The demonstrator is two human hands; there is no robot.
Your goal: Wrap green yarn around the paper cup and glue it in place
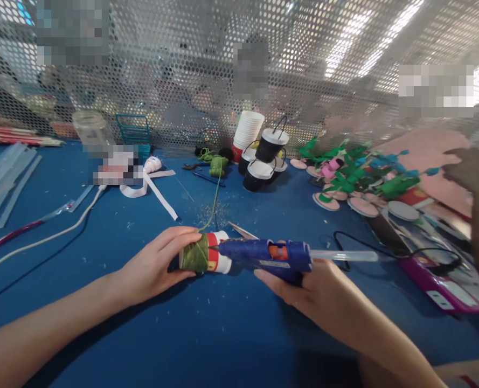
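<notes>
My left hand [158, 258] is closed around a paper cup [223, 262] that lies on its side. Green yarn [195, 254] wraps the cup's left part; its right part shows a red band and a white end. My right hand [307, 291] grips a blue glue gun [245, 253], with a clear glue stick [344, 255] poking out of its back. The gun's tip meets or nearly meets the red band beside the yarn; I cannot tell whether it touches. From the cup, a strand runs back to a green yarn ball [218, 166].
Behind stand stacked white cups [249, 129] and black-wrapped cups with handles [272, 145]. Green and blue craft flowers [344, 178] sit at right, near a purple power strip [433, 283] and another person's arm [473, 188]. White ribbon [160, 196] and glue sticks [8, 183] lie left.
</notes>
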